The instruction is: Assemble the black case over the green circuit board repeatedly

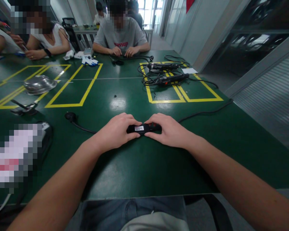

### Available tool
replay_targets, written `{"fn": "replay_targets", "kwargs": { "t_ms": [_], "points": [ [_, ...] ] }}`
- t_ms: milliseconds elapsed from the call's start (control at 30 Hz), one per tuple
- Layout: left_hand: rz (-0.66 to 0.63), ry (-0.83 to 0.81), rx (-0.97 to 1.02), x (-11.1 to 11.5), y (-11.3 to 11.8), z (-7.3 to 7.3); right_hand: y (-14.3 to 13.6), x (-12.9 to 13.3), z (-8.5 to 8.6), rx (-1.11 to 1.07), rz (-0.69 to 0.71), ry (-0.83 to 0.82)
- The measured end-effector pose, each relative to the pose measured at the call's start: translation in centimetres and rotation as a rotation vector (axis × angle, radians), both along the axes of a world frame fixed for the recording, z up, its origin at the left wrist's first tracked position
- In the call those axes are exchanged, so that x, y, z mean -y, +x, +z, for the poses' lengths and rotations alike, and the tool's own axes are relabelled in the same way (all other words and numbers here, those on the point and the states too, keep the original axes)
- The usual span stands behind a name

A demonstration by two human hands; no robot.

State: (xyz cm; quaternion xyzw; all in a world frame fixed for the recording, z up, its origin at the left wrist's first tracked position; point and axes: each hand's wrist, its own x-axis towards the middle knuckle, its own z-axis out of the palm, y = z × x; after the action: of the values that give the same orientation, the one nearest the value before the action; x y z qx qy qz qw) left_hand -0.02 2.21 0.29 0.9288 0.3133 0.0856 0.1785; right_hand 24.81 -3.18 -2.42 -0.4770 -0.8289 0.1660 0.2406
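A small black device [139, 128] with a white label lies across the green table's middle, between my two hands. My left hand [120, 130] pinches its left end between thumb and fingers. On the right, my right hand [162, 128] grips the other end the same way, partly covering a dark reddish part there. A black cable with a plug [70, 116] runs out from beneath my left hand, and another black cable [202, 113] leads away to the right from behind my right hand.
Two black tools [168, 78] with tangled cables lie within yellow tape at the back right. A metal bowl [40, 84], a dark clamp-like object [25, 108] and a blurred-out item [16, 154] are at left. Across the green table [125, 179] people sit near white-blue gloves [89, 61].
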Motion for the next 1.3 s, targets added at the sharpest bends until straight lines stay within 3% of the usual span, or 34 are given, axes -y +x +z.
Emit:
{"fn": "replay_targets", "kwargs": {
  "t_ms": [200,467,633,767,867,1000,1133,1300],
  "points": [
    [-0.006,0.051,-0.019,0.3,0.1,-0.1,-0.1,0.0,0.0,0.003,-0.007,-0.006],
    [0.001,-0.021,0.063,0.5,0.0,0.1,0.1,-0.2,-0.1,-0.013,-0.022,-0.033],
    [0.205,0.015,0.156,-0.1,-0.2,-0.2,0.0,0.0,0.1,-0.068,-0.061,-0.114],
    [0.358,0.077,0.041,-1.2,-0.6,-1.0,0.0,0.1,0.3,-0.104,-0.041,-0.128],
    [0.321,0.106,-0.014,-1.4,-0.8,-1.0,0.0,0.0,0.4,-0.099,-0.02,-0.127],
    [0.249,0.211,0.067,-0.5,-0.9,-0.1,-0.1,0.0,0.5,-0.072,-0.027,-0.162],
    [0.148,0.061,-0.101,0.4,-0.7,0.9,-0.1,0.0,0.5,-0.055,-0.038,-0.143],
    [0.115,0.018,-0.202,0.5,-0.7,1.0,-0.1,0.0,0.3,-0.101,-0.063,-0.146]
  ]
}}
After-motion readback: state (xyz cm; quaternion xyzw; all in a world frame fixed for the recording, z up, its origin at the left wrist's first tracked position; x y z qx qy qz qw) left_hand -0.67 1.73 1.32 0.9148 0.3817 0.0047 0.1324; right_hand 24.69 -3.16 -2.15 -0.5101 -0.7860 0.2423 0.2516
